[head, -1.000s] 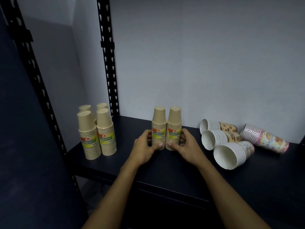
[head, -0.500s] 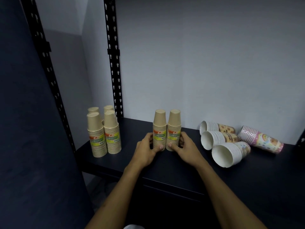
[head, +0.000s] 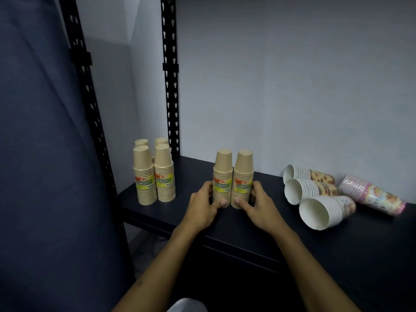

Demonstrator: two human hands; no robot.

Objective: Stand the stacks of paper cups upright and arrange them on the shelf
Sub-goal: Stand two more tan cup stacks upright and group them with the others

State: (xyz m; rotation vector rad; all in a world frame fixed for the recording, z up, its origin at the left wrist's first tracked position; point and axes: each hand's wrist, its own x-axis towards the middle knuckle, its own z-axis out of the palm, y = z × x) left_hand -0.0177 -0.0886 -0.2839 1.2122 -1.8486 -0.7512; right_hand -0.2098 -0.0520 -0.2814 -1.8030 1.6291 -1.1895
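Left hand: our left hand (head: 203,204) curls round the left kraft stack (head: 222,176) at frame centre.
Right hand: our right hand (head: 258,204) wraps the right kraft stack (head: 243,177), which touches its twin.
Placed group: four upright kraft stacks (head: 154,174) stand at centre left, near the shelf upright (head: 170,75).
Waiting: four printed stacks (head: 333,194) lie on their sides at right on the shelf (head: 337,244).
Method: we judge a low, even squeeze near the bases and sliding both together toward the placed group keeps them from tipping.
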